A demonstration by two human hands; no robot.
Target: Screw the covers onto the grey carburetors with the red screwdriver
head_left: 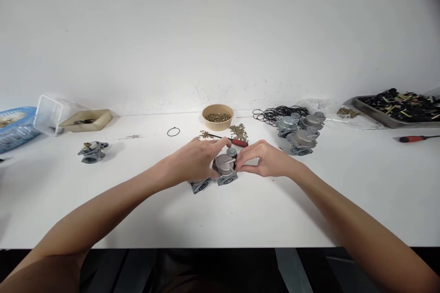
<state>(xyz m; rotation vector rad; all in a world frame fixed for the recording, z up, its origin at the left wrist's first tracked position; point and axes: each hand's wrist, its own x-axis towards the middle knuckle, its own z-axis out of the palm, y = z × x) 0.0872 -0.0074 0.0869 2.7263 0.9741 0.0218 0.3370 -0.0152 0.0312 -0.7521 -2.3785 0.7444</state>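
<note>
A grey metal carburetor-like part point(225, 165) stands on the white table between my hands. My left hand point(201, 160) grips it from the left, thumb low and fingers at its top. On its right side, the fingertips of my right hand point(257, 159) are pinched together against the edge; whatever they hold is too small to make out. A second metal part point(200, 186) sits partly hidden under my left hand. Just behind the hands lie a red-handled screwdriver point(239, 143) and small loose brass screws point(239, 132).
A paper bowl of screws point(217, 117) stands at the back centre, black rings point(280, 113) and several metal parts point(302, 139) to its right. Further right are a metal tray point(378, 116) and another screwdriver point(412, 138). At left: a metal part point(92, 152), containers point(103, 120), a blue basket point(29, 130).
</note>
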